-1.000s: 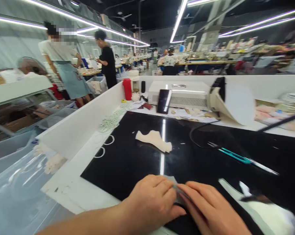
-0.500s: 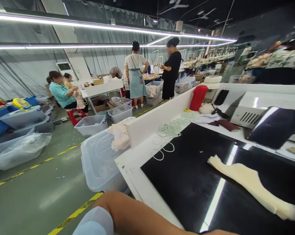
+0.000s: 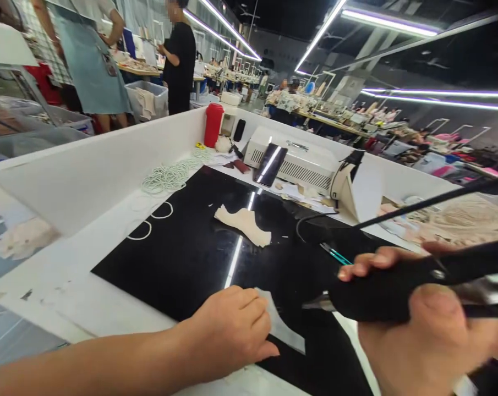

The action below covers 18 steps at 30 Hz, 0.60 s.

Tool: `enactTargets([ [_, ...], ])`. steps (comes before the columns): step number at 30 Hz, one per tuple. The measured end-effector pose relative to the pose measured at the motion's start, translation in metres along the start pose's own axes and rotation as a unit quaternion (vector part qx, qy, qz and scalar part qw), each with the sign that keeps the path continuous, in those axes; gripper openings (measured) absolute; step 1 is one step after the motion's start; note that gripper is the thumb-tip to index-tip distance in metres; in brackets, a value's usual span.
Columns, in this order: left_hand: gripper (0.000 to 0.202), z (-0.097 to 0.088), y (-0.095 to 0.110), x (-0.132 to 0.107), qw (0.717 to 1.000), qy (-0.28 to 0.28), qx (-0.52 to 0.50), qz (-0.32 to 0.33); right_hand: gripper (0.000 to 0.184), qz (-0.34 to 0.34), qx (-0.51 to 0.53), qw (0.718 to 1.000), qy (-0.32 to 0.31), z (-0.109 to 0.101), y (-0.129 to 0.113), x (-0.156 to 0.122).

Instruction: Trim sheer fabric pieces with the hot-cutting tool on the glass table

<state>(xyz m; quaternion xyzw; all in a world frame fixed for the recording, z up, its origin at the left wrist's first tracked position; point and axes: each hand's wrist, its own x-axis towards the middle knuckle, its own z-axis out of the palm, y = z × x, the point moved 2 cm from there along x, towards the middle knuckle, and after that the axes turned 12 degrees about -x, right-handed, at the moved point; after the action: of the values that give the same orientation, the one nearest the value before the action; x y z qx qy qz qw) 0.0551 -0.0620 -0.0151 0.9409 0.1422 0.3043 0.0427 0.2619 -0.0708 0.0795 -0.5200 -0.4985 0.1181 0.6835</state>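
Observation:
My right hand (image 3: pixel 434 330), partly blurred, is wrapped around a black hand tool with a pointed metal tip (image 3: pixel 372 294); its exact kind is unclear. The tip points left, just above the black work surface (image 3: pixel 170 264). Beside it my left hand (image 3: pixel 236 330) is closed, its fingers curled over one end of a thin, whitish curved piece (image 3: pixel 284 324). Part of that piece lies hidden beneath the fingers. Farther back, a cream curved fabric piece (image 3: pixel 244 225) lies flat on the black surface. A slim teal tool (image 3: pixel 335 254) rests near the tool's front.
Low white walls (image 3: pixel 108 148) border the table. Along the back are a bundle of pale green cord (image 3: pixel 166 175), a red container (image 3: pixel 213 125), a dark phone-like slab (image 3: pixel 270 165) and a white vented machine (image 3: pixel 302 157). A black cable (image 3: pixel 430 203) crosses at right. People stand beyond the left wall.
The view has swung right and down onto the table. Both hands now show, the right one with the black tool; earlier only one arm crossed the bottom edge.

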Motion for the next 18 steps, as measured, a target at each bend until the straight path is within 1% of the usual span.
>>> enactTargets([
  [1, 0.038, 0.0, 0.0, 0.0, 1.0, 0.004, -0.001, 0.0, 0.041, 0.021, 0.038, 0.999, 0.014, 0.01, -0.002, -0.002],
  [2, 0.038, 0.0, 0.001, -0.001, 1.0, 0.009, -0.003, 0.0, 0.043, 0.027, 0.065, 0.997, 0.02, 0.02, -0.004, -0.004],
  [4, 0.038, 0.0, 0.001, -0.001, 1.0, 0.018, -0.008, -0.001, 0.045, 0.03, 0.104, 0.994, 0.014, 0.036, -0.005, -0.008],
  [6, 0.038, 0.0, 0.0, -0.002, 1.0, 0.026, -0.012, -0.002, 0.045, 0.022, 0.121, 0.992, 0.002, 0.046, -0.004, -0.011],
  [11, 0.036, -0.002, -0.001, -0.005, 0.999, 0.034, -0.024, -0.001, 0.04, 0.001, 0.128, 0.992, -0.02, 0.054, 0.006, -0.016],
  [18, 0.035, -0.004, 0.0, -0.007, 0.999, 0.029, -0.027, -0.004, 0.037, -0.005, 0.129, 0.991, -0.031, 0.055, 0.012, -0.02],
])
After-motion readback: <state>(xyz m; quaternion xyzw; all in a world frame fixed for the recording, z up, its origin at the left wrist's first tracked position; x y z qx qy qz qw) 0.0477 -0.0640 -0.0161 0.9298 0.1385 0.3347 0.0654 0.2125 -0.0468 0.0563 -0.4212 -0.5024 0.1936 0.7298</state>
